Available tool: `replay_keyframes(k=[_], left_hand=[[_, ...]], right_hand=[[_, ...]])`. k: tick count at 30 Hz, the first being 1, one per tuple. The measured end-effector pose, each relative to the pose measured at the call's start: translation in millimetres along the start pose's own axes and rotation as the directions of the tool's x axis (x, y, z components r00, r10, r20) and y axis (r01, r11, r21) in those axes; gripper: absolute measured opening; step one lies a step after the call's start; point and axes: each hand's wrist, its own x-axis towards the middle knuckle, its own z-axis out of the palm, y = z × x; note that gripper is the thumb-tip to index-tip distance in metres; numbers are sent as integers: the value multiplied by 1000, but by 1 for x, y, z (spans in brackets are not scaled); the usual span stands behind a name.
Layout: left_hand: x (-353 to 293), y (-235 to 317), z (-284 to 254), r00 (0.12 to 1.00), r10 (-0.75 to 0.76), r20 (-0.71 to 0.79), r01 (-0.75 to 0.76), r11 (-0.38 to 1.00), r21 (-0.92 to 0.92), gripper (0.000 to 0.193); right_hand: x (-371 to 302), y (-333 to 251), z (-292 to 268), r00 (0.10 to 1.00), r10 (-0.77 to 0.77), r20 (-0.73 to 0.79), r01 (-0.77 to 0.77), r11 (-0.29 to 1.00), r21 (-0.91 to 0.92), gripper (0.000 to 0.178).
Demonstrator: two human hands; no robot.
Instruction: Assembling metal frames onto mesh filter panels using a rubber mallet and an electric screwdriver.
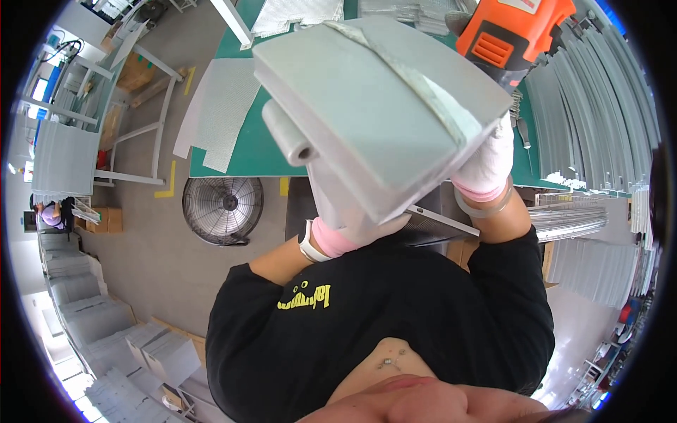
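We hold a grey rectangular panel (381, 106) up close to the camera, tilted, above the near edge of the green counter (247, 151). A pale strip (416, 81) runs diagonally across the panel's upper face, and a short grey tube (288, 134) sits along its left lower edge, open end facing us. Our left hand (352, 225), in a white glove with a pink cuff, grips the panel from below at its near corner; the fingers are mostly hidden behind the panel, but the hand is closed on it. A white watch (308, 243) sits on that wrist. Our right hand (490, 166), gloved the same way, grasps the panel at its right lower edge, with a clear band (486, 208) around the wrist. Just beyond the panel's far right corner an orange and black power tool (511, 32) shows; we cannot tell whether it touches the panel or what supports it. On the counter lie white textured sheets (218, 113), one hanging over the left edge. To the right, long grey metal strips (599, 106) lie fanned in a stack. On the floor beside the counter stands a round fan (222, 208), and stacks of grey panels (113, 338) line the floor at left.
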Motion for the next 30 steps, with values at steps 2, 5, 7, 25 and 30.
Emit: replay_keyframes(k=[2,5,7,25,30], left_hand=[[-25,-22,20,1000,0,-6,1,999,40,44],[-59,-50,41,1000,-11,23,10,998,56,45],[-62,-57,46,987,50,153,-42,998,-54,49],[8,-4,-2,992,-63,-105,77,987,139,27],[27,-2,-23,980,161,-115,-105,917,384,23]], right_hand=[[-2,2,0,1000,6,3,-6,1000,14,76],[-2,17,-4,999,25,30,-26,998,53,80],[-6,7,-8,1000,2,-3,-2,1000,28,82],[29,-6,-55,987,-118,-114,121,992,20,38],[94,-77,18,813,-442,-380,451,890,-69,38]])
